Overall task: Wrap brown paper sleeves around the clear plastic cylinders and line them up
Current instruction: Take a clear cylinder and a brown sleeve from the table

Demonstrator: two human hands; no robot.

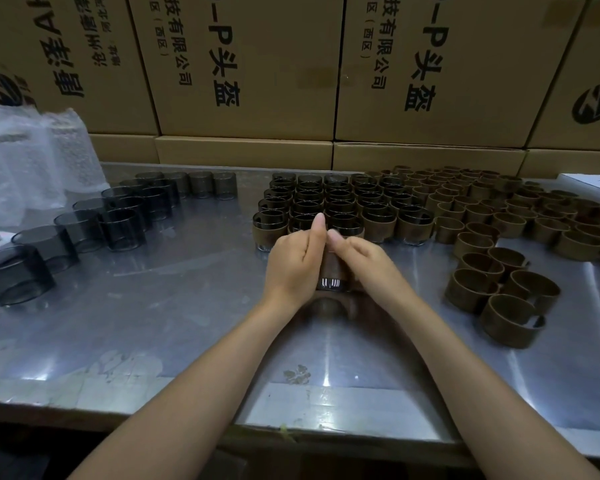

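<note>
Cylinder (331, 271): clear, brown sleeve wrapped round, glossy base showing.
Left hand (293, 261): grip round cylinder.
Right hand (364, 261): grip round cylinder.

Head-worn camera looks forward and down, close over the metal table (136, 334).

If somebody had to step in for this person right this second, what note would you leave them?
Left hand and right hand: both grip one cylinder in hand with its brown sleeve on, near the table's middle.
Done: a block of sleeved cylinders lined up just behind the hands.
Left: bare cylinders in rows on the left; empty sleeves heaped on the right.
Next, probably: set this one in the front row, then take a bare cylinder and a sleeve.
</note>
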